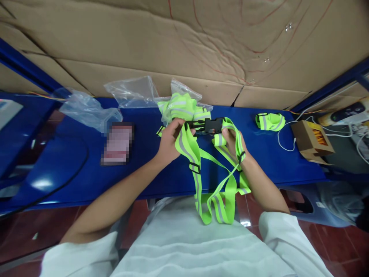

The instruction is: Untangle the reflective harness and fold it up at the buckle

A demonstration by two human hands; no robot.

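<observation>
The black buckle [208,125] sits dead centre between both hands, its long axis running left to right — left hand [170,140] pinches the pronged half, right hand [230,143] grips the socket half (neon straps [215,192] dangle off the blue desk [72,169] edge) — neither hand is nearer.

Both hands [170,140] [232,144] raised, fingers curled.

Bagged straps [184,105] block ahead; bench [72,161] leftward open.
</observation>
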